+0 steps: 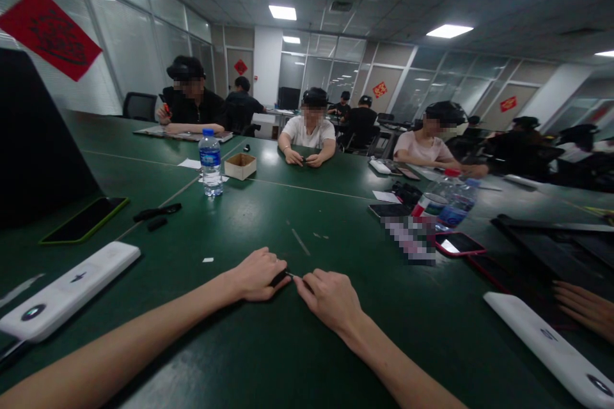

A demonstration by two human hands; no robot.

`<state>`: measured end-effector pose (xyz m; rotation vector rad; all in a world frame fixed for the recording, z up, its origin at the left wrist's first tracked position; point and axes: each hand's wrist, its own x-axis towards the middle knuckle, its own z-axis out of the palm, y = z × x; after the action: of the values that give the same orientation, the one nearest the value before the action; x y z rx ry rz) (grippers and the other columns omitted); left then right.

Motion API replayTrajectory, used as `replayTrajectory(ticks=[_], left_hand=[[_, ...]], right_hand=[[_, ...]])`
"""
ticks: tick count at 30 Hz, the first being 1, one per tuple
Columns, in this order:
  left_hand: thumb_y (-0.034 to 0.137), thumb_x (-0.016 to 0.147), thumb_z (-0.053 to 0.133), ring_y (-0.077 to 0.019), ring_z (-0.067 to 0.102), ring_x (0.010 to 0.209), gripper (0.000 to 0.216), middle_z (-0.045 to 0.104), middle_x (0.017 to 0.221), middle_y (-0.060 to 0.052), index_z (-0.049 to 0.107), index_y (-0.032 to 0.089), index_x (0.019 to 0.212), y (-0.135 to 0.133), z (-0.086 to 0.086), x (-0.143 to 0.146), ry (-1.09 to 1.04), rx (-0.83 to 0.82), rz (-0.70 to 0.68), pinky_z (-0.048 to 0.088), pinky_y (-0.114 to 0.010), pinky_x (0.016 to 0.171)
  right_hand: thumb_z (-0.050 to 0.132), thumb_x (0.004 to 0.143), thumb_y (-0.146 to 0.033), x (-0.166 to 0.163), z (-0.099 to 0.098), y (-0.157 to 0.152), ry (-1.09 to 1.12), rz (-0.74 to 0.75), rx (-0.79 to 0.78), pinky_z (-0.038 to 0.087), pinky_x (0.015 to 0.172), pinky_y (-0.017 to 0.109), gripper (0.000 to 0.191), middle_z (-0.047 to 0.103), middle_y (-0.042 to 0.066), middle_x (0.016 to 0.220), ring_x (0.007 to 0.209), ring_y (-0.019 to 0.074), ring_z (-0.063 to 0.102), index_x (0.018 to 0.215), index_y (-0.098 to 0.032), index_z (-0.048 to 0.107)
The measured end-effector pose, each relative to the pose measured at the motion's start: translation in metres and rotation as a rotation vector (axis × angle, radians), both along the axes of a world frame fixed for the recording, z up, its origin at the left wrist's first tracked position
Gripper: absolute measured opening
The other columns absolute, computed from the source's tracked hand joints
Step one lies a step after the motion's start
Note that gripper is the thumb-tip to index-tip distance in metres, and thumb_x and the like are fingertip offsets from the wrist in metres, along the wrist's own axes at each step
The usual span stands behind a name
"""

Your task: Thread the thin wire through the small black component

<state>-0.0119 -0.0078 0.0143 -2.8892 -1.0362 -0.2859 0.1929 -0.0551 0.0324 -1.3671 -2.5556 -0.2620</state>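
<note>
My left hand [256, 275] rests on the green table [297, 345] with its fingers curled round a small dark object [279, 278]. Just to the right, my right hand [330, 297] is also curled, its fingertips pinched against the end of that same small object. The two hands meet at the table's middle, close in front of me. The object is mostly hidden by the fingers and too small to name.
A white flat device [64, 291] and a green-edged phone [84, 219] lie at left, beside a dark screen [33, 140]. A water bottle [210, 162] and a small cardboard box [240, 165] stand farther back. Another white device [551, 348] and a person's hand [585, 307] are at right. Several people sit around the table.
</note>
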Motion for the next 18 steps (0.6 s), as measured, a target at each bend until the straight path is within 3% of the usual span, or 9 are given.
replayTrajectory(ticks=[7, 14, 18], left_hand=[[0.041, 0.095, 0.036, -0.0211, 0.061, 0.070, 0.031, 0.064, 0.076, -0.006, 0.053, 0.018, 0.083, 0.001, -0.001, -0.001, -0.016, -0.019, -0.014, 0.040, -0.035, 0.073], [0.043, 0.095, 0.036, -0.0238, 0.063, 0.071, 0.034, 0.065, 0.074, -0.008, 0.055, 0.017, 0.084, 0.003, 0.001, 0.003, 0.022, -0.023, 0.052, 0.042, -0.037, 0.073], [0.042, 0.095, 0.036, -0.0236, 0.063, 0.074, 0.033, 0.065, 0.077, -0.008, 0.055, 0.017, 0.085, 0.001, 0.003, 0.001, 0.008, -0.014, 0.049, 0.042, -0.037, 0.075]], right_hand=[[0.038, 0.096, -0.034, 0.005, -0.001, 0.000, 0.051, 0.061, 0.090, 0.031, 0.053, 0.022, 0.040, 0.063, 0.003, 0.067, 0.053, 0.0081, 0.052, 0.074, -0.017, 0.067], [0.043, 0.093, -0.043, -0.037, -0.015, -0.035, 0.103, 0.610, 0.222, 0.025, 0.052, 0.026, 0.041, 0.055, -0.003, 0.054, 0.050, 0.0091, 0.045, 0.063, -0.021, 0.061], [0.045, 0.093, -0.039, -0.031, -0.012, -0.024, 0.094, 0.451, 0.199, 0.025, 0.052, 0.026, 0.037, 0.058, -0.001, 0.060, 0.050, 0.0085, 0.046, 0.067, -0.019, 0.063]])
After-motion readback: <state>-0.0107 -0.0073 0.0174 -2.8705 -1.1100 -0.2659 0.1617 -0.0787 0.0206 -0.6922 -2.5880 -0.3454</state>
